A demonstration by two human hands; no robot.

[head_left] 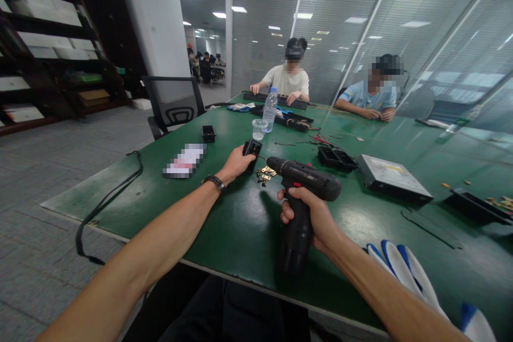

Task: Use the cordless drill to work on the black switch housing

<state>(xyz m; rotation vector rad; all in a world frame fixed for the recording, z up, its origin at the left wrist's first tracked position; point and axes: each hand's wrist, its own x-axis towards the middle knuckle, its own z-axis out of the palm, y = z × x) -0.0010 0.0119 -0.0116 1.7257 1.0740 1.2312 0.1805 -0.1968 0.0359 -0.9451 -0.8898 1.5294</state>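
My left hand (237,163) is closed around a small black box-shaped part (253,148), held just above the green table (236,214). In my right hand (306,208) is a black cordless drill (306,176), gripped by its handle with the chuck pointing left. The thin bit reaches the black part near my left thumb; whether its tip touches a screw is too small to tell. Small brass-coloured plates and dark screws (265,175) lie in a loose pile on the table just below the bit.
A plastic cup (259,129) and water bottle (270,109) stand beyond my left hand. Black trays (336,158), a flat metal-cased box (395,178) and blue-white gloves (412,272) lie to the right. A phone (185,161) lies left. Two people sit across the table.
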